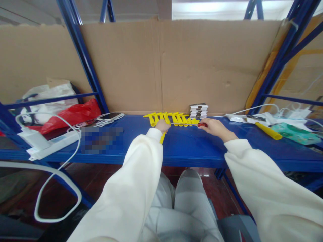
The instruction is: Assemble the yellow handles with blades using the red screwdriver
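Observation:
My left hand (163, 125) is closed around a yellow plastic piece (163, 138), whose narrow end sticks out below the fist. The rest of that piece is mostly hidden by my fingers. In my right hand (215, 127) is a screwdriver (202, 125), gripped by its red handle. Its thin metal shaft runs level to the left and reaches my left hand; whether the tip touches the yellow piece is too small to tell. Just behind both hands, several similar yellow plastic pieces (178, 117) lie side by side in a row on the blue shelf (186, 146).
A stack of small white-and-black boxes (199, 111) stands by the cardboard back panel (202, 64). To the left are a phone (109, 116), cables and a power strip (57, 144). On the right lie a yellow tube (268, 131) and a green packet (295, 133).

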Tool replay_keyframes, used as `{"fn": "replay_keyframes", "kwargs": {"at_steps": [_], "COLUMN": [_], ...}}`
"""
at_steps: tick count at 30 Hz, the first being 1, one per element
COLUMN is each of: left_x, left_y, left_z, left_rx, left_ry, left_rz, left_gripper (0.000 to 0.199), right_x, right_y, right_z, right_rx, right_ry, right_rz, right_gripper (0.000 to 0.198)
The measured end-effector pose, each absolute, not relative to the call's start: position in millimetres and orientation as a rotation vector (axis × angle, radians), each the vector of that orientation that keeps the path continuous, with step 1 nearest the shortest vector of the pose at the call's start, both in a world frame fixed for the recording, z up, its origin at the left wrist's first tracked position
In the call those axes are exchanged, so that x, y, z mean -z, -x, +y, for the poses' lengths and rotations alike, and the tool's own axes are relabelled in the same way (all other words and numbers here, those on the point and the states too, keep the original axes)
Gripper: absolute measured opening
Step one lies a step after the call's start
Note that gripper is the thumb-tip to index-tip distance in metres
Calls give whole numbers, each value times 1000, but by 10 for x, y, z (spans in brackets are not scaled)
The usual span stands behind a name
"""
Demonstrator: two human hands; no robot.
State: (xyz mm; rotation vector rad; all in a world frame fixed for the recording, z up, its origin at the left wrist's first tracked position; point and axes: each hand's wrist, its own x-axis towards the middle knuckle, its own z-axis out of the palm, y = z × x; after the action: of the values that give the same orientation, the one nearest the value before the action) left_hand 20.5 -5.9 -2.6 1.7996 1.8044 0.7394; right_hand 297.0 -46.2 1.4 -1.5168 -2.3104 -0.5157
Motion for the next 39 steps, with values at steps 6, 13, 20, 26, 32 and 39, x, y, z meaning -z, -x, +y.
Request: {"fn": "replay_keyframes", "kwargs": {"at_steps": [6, 13, 20, 26, 32, 39], "left_x": [13, 28, -19, -32, -59, -91], "left_y": [-215, -214, -220, -224, -233, -252], "left_z": [-74, -49, -123, -148, -176, -225], "left_rx": [-747, -752, -779, -771, -779, -802], "left_ry": [-1795, -1775, -1748, -1734, -1700, -1657], "left_rz": [1809, 1799, 1776, 1783, 1776, 1785], "left_gripper": [29, 28, 24, 24, 26, 30], "right_x": [-16, -12, -6, -4, -4, -8], "right_y": [-2941, -2949, -2940, -2915, -2920, -2923], "right_z": [-463, -471, -483, -478, -490, -489], "right_rx": [531, 558, 497, 494, 500, 457], "right_ry": [1594, 1580, 1529, 1609, 1566, 1560], "right_rz": [-2281, -2292, -2307, -2296, -2316, -2330], "right_gripper": [18, 17, 21, 18, 15, 21]}}
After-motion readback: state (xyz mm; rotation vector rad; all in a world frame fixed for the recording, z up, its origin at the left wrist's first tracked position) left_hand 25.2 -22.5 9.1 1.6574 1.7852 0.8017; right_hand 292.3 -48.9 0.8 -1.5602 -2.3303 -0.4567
